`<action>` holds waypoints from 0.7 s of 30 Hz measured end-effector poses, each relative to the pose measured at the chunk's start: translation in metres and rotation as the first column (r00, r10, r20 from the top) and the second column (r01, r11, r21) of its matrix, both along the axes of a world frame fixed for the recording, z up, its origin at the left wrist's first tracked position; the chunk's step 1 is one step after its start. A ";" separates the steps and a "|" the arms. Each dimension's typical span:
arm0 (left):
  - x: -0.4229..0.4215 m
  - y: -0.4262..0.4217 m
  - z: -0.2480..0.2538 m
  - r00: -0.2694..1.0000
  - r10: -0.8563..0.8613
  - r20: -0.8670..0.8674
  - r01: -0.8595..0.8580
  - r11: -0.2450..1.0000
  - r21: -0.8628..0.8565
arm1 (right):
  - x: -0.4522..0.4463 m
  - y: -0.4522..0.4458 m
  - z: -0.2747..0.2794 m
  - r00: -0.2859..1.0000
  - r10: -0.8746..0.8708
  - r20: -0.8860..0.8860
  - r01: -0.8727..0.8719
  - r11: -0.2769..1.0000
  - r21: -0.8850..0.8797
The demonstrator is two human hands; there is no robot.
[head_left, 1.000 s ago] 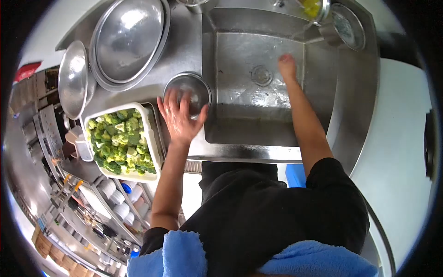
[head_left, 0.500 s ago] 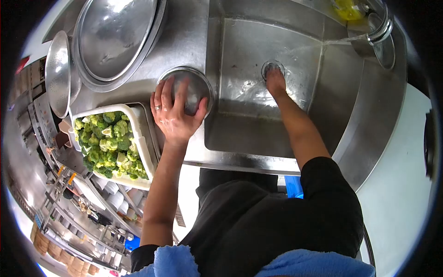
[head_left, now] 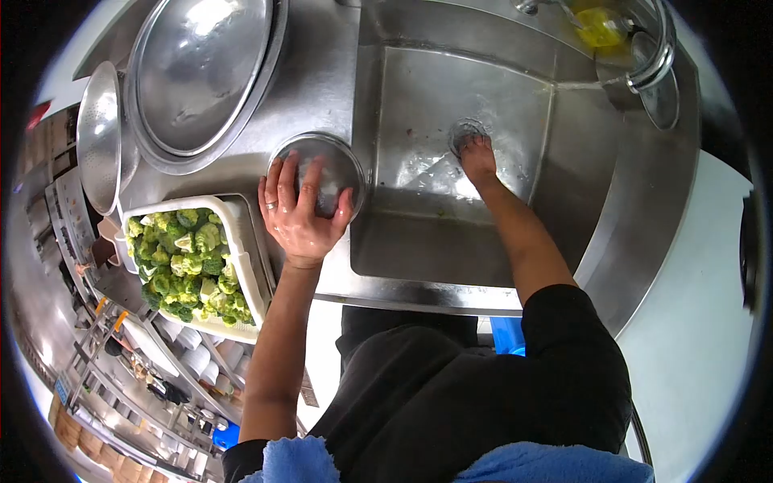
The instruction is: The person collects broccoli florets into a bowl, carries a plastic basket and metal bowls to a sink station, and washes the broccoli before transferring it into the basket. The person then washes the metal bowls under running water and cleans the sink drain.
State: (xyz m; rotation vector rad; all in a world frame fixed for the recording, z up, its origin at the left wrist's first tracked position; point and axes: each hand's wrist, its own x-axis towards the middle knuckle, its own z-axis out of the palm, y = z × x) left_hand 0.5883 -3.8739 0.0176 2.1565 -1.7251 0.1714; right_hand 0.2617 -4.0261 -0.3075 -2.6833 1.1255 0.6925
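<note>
My left hand rests with its fingers spread over a round metal bowl on the counter, left of the sink. A ring sits on one of its fingers, and the skin looks wet. Down in the metal sink, my right hand reaches to the round drain. Its fingers are bent close together at the drain, with their tips hidden, so whatever they may hold cannot be made out. Small bits and a little water lie on the sink floor around them.
A white basket of broccoli florets stands left of my forearm. Behind it are a large metal basin and a perforated colander. At the sink's back right are a faucet and a yellow item.
The view has shifted slightly. My right hand stays at the drain, with its knuckles turned a little differently. My left hand remains on the bowl.
</note>
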 end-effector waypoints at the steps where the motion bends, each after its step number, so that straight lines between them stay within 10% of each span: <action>1: 0.000 -0.002 -0.001 1.000 -0.003 0.003 0.003 1.000 -0.009 | 0.003 0.000 0.002 0.999 0.005 -0.037 -0.005 1.000 0.003; 21: 0.005 0.001 0.008 0.999 0.021 -0.032 -0.021 0.999 0.026 | 0.035 -0.042 -0.034 0.929 -0.366 -0.051 0.368 0.905 0.215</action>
